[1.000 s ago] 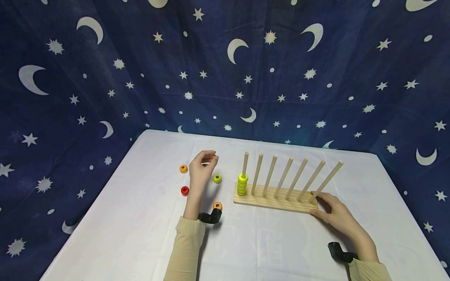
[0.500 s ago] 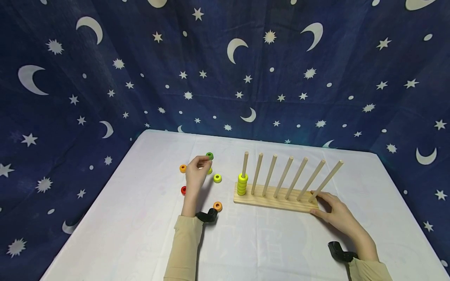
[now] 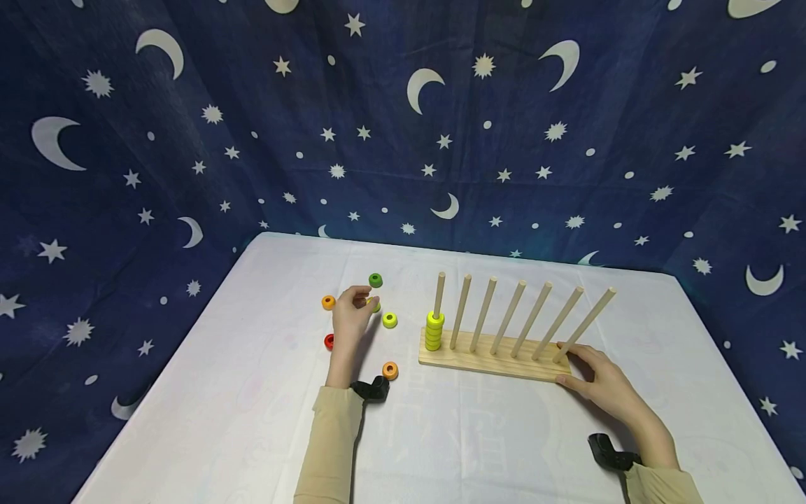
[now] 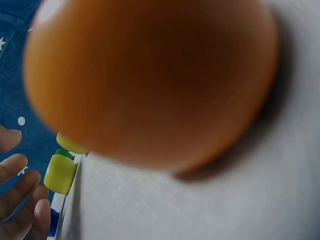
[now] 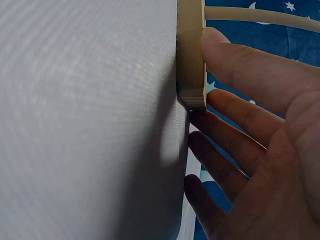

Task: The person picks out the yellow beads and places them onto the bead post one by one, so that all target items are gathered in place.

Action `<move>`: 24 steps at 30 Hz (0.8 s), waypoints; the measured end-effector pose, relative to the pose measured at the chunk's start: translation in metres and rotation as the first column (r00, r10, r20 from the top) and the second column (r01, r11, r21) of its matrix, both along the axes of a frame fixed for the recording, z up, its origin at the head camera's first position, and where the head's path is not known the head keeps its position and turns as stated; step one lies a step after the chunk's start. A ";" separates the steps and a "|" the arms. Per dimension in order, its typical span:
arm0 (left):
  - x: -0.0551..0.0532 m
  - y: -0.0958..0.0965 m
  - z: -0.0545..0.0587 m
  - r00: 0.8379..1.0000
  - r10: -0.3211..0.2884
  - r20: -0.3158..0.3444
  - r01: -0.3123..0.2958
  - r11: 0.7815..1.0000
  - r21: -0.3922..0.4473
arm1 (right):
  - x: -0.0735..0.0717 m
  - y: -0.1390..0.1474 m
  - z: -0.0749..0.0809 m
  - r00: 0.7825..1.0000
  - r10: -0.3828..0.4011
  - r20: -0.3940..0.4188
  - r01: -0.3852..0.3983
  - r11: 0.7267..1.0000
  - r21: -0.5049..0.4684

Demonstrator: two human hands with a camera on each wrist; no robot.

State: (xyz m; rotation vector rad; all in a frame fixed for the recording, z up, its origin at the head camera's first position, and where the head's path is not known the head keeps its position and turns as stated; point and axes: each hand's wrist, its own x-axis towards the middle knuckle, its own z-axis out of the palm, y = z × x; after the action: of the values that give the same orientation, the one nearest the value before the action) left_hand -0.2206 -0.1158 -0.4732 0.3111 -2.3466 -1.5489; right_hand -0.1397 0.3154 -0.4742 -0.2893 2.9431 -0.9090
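My left hand (image 3: 351,315) hovers over the loose beads on the left, fingers loosely bent with a gap to the thumb and no bead visible between them. Nearest its fingertips are a yellow-green bead (image 3: 376,306), partly covered, and a green bead (image 3: 375,280). Another yellow-green bead (image 3: 390,320) lies just right of the hand. My right hand (image 3: 598,385) grips the right end of the wooden peg rack (image 3: 491,362), thumb along the near edge in the head view. Several yellow-green beads (image 3: 433,332) are stacked on its leftmost peg; the other pegs are bare.
An orange bead (image 3: 328,302) and a partly hidden red bead (image 3: 329,341) lie left of my left hand. A second orange bead (image 3: 390,370) sits by that wrist and fills much of the left wrist view. A starry blue cloth (image 3: 403,140) rises behind the white table (image 3: 252,420).
My left hand has moved slightly left and back toward me, uncovering the green bead and the yellow-green bead near it. The right hand and the rack have stayed still.
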 end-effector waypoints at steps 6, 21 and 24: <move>-0.001 -0.002 -0.006 0.999 -0.010 0.047 0.011 1.000 -0.018 | 0.000 0.000 0.000 1.000 0.007 -0.016 -0.007 1.000 0.002; -0.002 -0.004 -0.012 0.990 -0.067 0.126 0.077 0.994 -0.077 | 0.001 -0.001 0.001 1.000 0.006 -0.010 -0.007 1.000 -0.010; -0.003 -0.004 -0.014 0.991 -0.061 0.117 0.072 0.993 -0.088 | 0.001 -0.001 0.001 1.000 0.003 -0.003 -0.003 1.000 -0.005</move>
State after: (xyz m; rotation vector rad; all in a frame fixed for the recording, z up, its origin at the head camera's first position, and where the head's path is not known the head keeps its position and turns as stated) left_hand -0.2236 -0.1203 -0.4872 0.3098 -2.5319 -1.4825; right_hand -0.1389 0.3146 -0.4730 -0.2954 2.9425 -0.9165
